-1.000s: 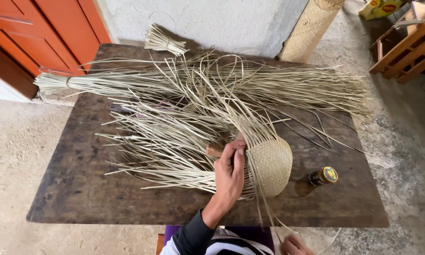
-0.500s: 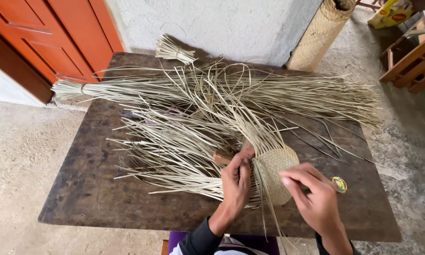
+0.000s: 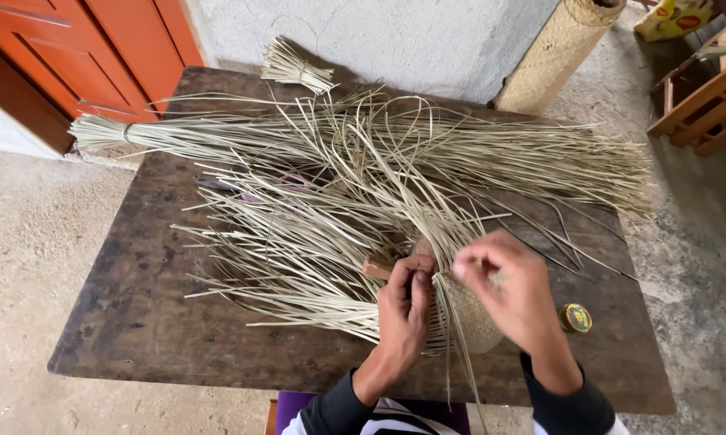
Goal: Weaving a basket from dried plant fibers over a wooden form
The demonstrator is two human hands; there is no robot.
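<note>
Two hands [image 3: 403,310] [image 3: 512,290] work one woven piece [image 3: 472,318], seemingly round.

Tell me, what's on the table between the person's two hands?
In the head view, the rounded woven basket piece sits between the left hand and the right hand, with loose pale strips hanging from its edge.
</note>
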